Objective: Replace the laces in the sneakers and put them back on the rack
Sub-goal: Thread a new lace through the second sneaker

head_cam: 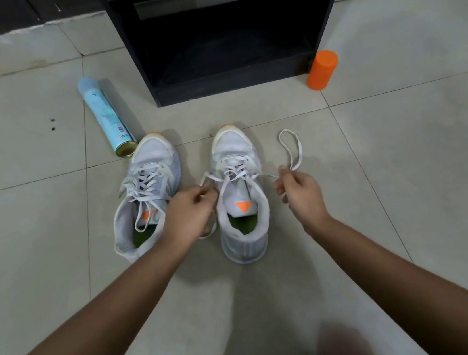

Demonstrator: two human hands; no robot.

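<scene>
Both sneakers sit on the floor (pixel 402 155) in front of the black rack (pixel 232 82), toes toward it. Left hand (pixel 190 213) and right hand (pixel 300 195) each pinch an end of the lace (pixel 298 152) on the right-side sneaker (pixel 233 144), pulled out sideways. Left-side sneaker (pixel 153 158) is laced, with a spray can (pixel 107 116) just beside its toe.

No word or number can be read. The pale blue spray can (pixel 107 116) lying on the floor (pixel 402 155) carries a barcode (pixel 121 129) and blocks of small print, all too blurred to make out. An orange triangle mark (pixel 243 206) stands on the tongue of the right-hand sneaker (pixel 233 147). The left-hand sneaker (pixel 155 155) shows what seems the same mark, partly hidden.
</scene>
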